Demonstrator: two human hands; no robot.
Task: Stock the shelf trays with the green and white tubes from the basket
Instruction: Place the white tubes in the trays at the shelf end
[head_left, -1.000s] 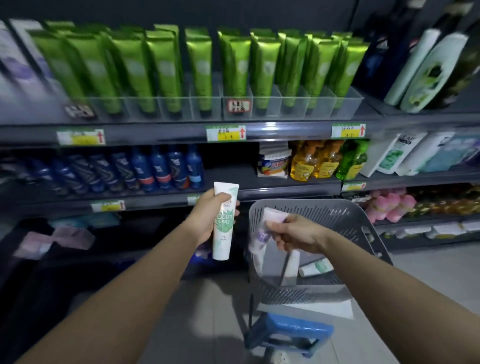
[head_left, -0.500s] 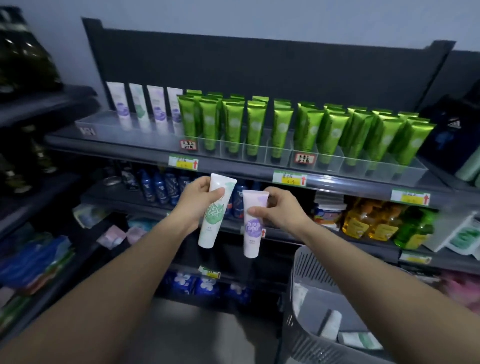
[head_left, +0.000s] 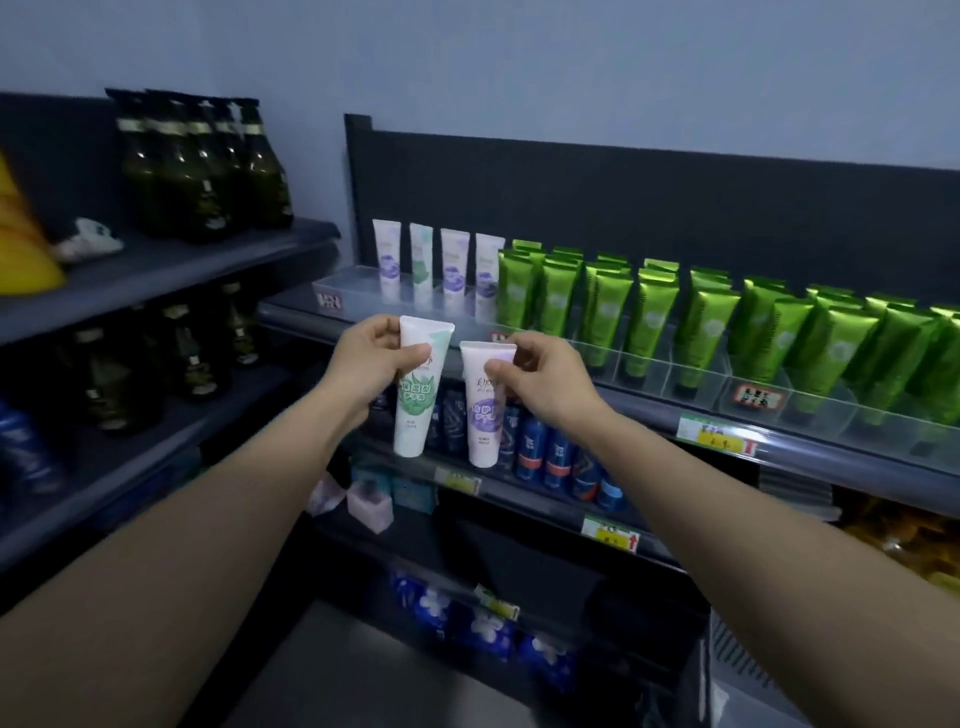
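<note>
White-and-green tube (head_left: 417, 397) pinched at its flat crimped top by the left hand (head_left: 370, 365), thumb in front, fingers curled behind; cap end hanging down, body slightly tilted. Just to its right, apart by a narrow gap, a white-and-purple tube (head_left: 485, 410), clamped the same way at its top edge between thumb and fingers of the right hand (head_left: 543, 382), cap end also down. Both held up in front of the shelf edge, on the near side of the clear tray (head_left: 347, 285) at the left end of the upper shelf. Standing in that tray, caps down, four white tubes (head_left: 453, 260): purple print, green print, purple, purple. Right of them, packed rows of shiny green tubes (head_left: 655, 317) in clear divided trays, running off to the right. One shelf lower, blue cans (head_left: 546, 453), some partly hidden behind the held tubes. Far left, on a separate shelf unit, dark green bottles (head_left: 205, 166) in a row. Near right corner: a strip of grey slotted basket (head_left: 719, 657) wall, contents out of sight.
</note>
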